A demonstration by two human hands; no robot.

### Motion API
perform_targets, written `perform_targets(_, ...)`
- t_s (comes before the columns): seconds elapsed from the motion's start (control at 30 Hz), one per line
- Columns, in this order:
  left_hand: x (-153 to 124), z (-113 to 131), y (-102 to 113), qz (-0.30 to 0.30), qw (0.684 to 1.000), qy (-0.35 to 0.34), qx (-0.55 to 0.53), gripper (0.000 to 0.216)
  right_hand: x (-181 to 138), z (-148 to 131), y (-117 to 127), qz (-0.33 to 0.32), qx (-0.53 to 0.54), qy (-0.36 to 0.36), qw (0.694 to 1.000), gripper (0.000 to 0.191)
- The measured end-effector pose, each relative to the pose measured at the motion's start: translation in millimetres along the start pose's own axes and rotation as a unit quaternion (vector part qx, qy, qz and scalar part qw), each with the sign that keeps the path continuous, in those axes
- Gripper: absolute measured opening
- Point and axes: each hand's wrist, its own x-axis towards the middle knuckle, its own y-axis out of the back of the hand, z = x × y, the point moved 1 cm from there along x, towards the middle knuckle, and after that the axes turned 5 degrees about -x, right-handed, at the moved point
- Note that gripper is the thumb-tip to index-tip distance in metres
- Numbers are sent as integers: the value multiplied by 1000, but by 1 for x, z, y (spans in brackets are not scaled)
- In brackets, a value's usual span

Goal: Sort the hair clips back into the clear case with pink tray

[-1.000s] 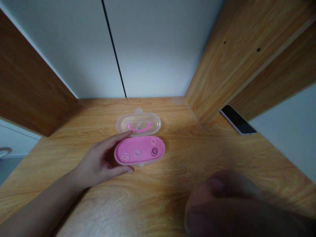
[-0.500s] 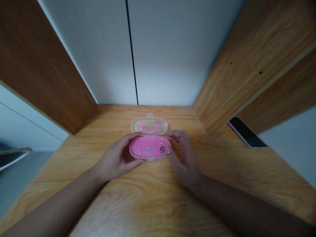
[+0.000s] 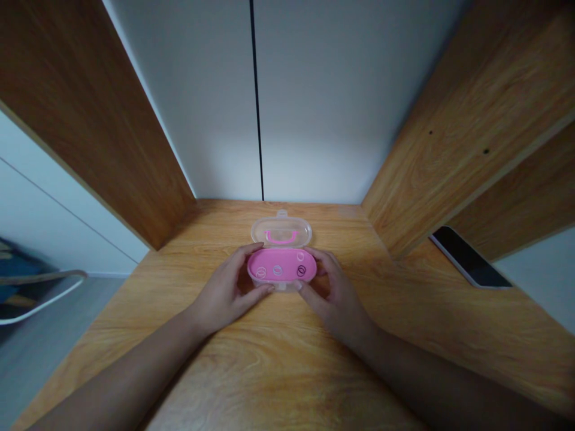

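Observation:
A small oval pink box [image 3: 282, 265] lies open on the wooden desk [image 3: 278, 353], its clear lid [image 3: 281, 230] with a pink handle folded back behind it. Several small rings, some pale and one dark, lie inside the pink tray. My left hand [image 3: 227, 292] cups the box's left end, thumb at the front edge and fingers curled round the back. My right hand [image 3: 335, 291] grips the right end the same way. Both hands rest on the desk.
A dark phone [image 3: 469, 264] lies flat on the desk at the right, beside a slanted wooden panel [image 3: 449, 137]. Another wooden panel [image 3: 90, 131] rises on the left. A white wall stands behind. A chair edge [image 3: 40, 290] shows at far left.
My right hand came in from the lower right and took hold of the box's right end. The view shifted, so the box now sits farther from the camera.

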Motion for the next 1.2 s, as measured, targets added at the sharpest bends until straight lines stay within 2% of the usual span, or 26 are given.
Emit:
perform_targets(0.4, 0, 3, 4, -1, 1000, -5, 8, 72, 0, 3, 0, 22, 40, -19, 999, 39)
perform_targets(0.63, 1, 9, 10, 45, 994, -74, 65, 71, -2, -6, 5, 12, 11, 66, 998, 43)
perform_targets(0.87, -1, 13, 11, 35, 985, -153, 78, 64, -4, -10, 6, -3, 3, 99, 995, 49)
perform_targets(0.97, -1, 19, 12, 62, 977, -183, 89, 60, -5, -9, 5, 2, -1, 109, 994, 51)
perform_targets(1.03, -2, 20, 14, 91, 973, -191, 91, 58, -5, -7, 3, 15, -10, 106, 994, 60)
perform_targets(1.13, -5, 14, 19, 154, 971, -174, 62, 56, -5, -2, -1, 27, -21, 89, 995, 69)
perform_targets(1.2, -8, 6, 21, 192, 970, -144, 34, 54, -4, 2, -3, 26, -22, 77, 996, 63)
